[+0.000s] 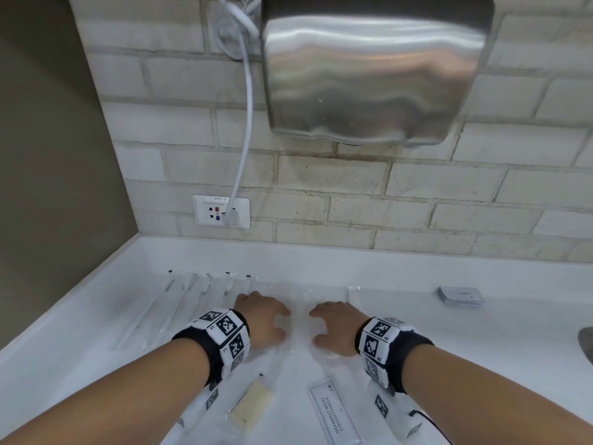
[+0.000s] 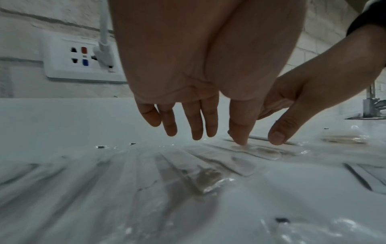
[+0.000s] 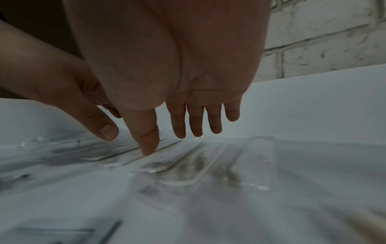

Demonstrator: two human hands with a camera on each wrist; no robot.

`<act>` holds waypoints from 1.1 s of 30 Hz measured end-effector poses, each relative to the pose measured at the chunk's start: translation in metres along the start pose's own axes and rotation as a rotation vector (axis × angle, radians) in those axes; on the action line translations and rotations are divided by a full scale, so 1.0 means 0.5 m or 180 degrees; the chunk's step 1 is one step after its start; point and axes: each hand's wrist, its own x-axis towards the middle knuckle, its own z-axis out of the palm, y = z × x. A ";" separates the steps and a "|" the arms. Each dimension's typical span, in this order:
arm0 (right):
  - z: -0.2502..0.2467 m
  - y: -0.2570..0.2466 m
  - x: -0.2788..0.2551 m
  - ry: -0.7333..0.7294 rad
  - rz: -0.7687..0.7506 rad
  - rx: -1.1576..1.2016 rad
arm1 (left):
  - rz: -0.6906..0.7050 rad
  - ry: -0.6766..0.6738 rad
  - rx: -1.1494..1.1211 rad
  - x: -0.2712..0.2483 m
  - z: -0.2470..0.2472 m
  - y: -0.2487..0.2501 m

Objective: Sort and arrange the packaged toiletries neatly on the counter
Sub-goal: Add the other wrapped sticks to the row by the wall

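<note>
Our left hand (image 1: 263,319) and right hand (image 1: 337,326) rest spread, thumbs pressing clear packets (image 1: 300,316) mid-counter (image 1: 417,271); only the wrist views show fingers straight, gripping nothing.

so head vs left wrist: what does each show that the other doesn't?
Head only: hand dryer, shampoo box, yellowish soap packet, grey box, wristbands.

Left wrist only: left thumb tip pressing a clear packet, right thumb beside it, the left fingers straight, and a faucet at far right.

Both: left hand, right hand, outlet with plugged cord, brick wall, white counter, the wrapped packets.
</note>
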 end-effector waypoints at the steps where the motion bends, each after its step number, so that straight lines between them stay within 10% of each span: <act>1: 0.001 0.012 -0.004 -0.0027 0.0059 -0.0047 | 0.0066 0.0027 0.0036 0.002 0.003 0.013; 33: -0.007 0.095 -0.048 0.0035 0.0254 0.0228 | 0.0228 0.0166 0.0532 0.015 0.016 0.110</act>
